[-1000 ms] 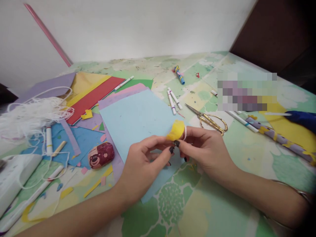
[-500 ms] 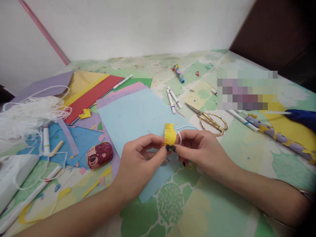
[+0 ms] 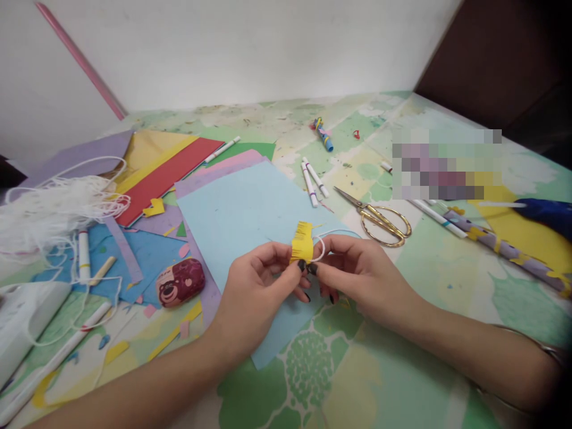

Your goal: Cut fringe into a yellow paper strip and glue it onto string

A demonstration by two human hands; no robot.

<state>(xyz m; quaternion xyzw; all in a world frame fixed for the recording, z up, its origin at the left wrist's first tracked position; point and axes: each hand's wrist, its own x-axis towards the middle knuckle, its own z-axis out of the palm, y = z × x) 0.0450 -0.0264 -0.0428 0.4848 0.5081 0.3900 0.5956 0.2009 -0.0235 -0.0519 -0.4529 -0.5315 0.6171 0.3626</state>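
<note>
A small strip of yellow paper (image 3: 302, 241) with a finely cut fringe is held up between both hands over a light blue sheet (image 3: 241, 208). My left hand (image 3: 263, 286) pinches its lower left edge between thumb and fingers. My right hand (image 3: 357, 268) is closed at the strip's lower right, thumb tip beside the left thumb. A white cord (image 3: 320, 247) loops from the strip's right side over the right index finger. The fingertips hide the strip's lower end.
Gold-handled scissors (image 3: 379, 220) lie right of the blue sheet, with two white markers (image 3: 309, 183) beyond. At left are tangled white cord (image 3: 53, 208), a maroon case (image 3: 181, 283), a power strip (image 3: 29, 322) and paper scraps. A purple decorated tube (image 3: 504, 247) lies at right.
The yellow strip has shifted slightly left and tilted between the fingers. The cord loop has moved left with it, and more of the left hand's lower fingers shows.
</note>
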